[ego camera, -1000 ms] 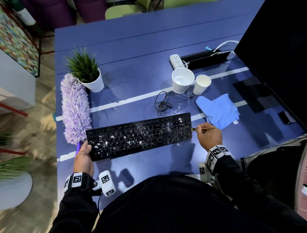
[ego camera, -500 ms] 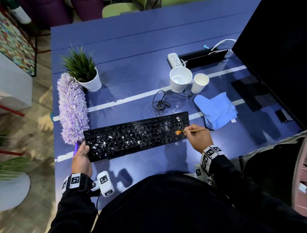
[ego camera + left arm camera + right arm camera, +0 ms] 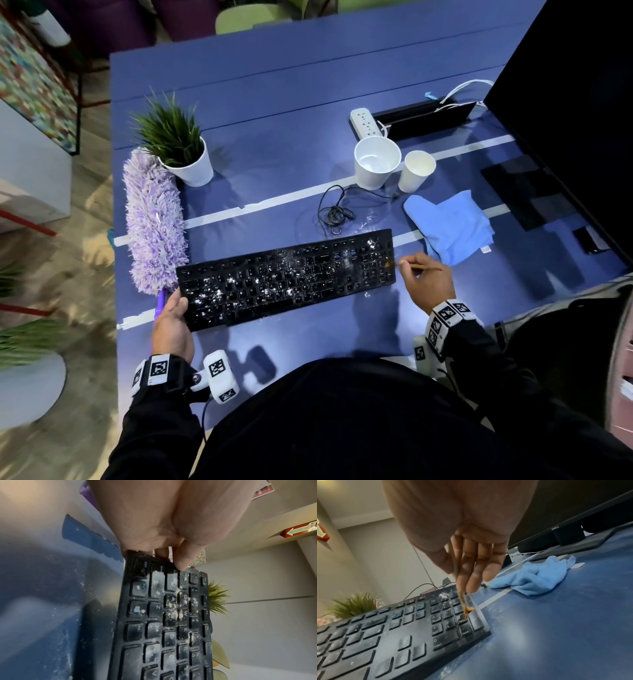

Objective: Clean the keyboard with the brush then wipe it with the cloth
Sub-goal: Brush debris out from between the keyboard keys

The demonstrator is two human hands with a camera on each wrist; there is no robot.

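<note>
A black keyboard (image 3: 284,274) speckled with white powder lies across the blue table (image 3: 308,102). My left hand (image 3: 173,318) grips its left end, thumb on the corner keys (image 3: 178,563). My right hand (image 3: 424,281) pinches a thin wooden brush (image 3: 419,266) at the keyboard's right end. The orange bristles (image 3: 467,610) press on the number pad keys by the right edge. A light blue cloth (image 3: 452,229) lies crumpled just beyond the right hand, also in the right wrist view (image 3: 534,578).
A purple fluffy duster (image 3: 154,222) lies left of the keyboard beside a potted plant (image 3: 178,144). Two white cups (image 3: 376,164) (image 3: 416,169), a coiled cable (image 3: 334,212) and a power strip (image 3: 364,120) sit behind. A black monitor (image 3: 575,102) stands at right.
The brush swept from beyond the keyboard's right edge inward over the keys, then back to the number pad's right edge. My left hand has kept its hold.
</note>
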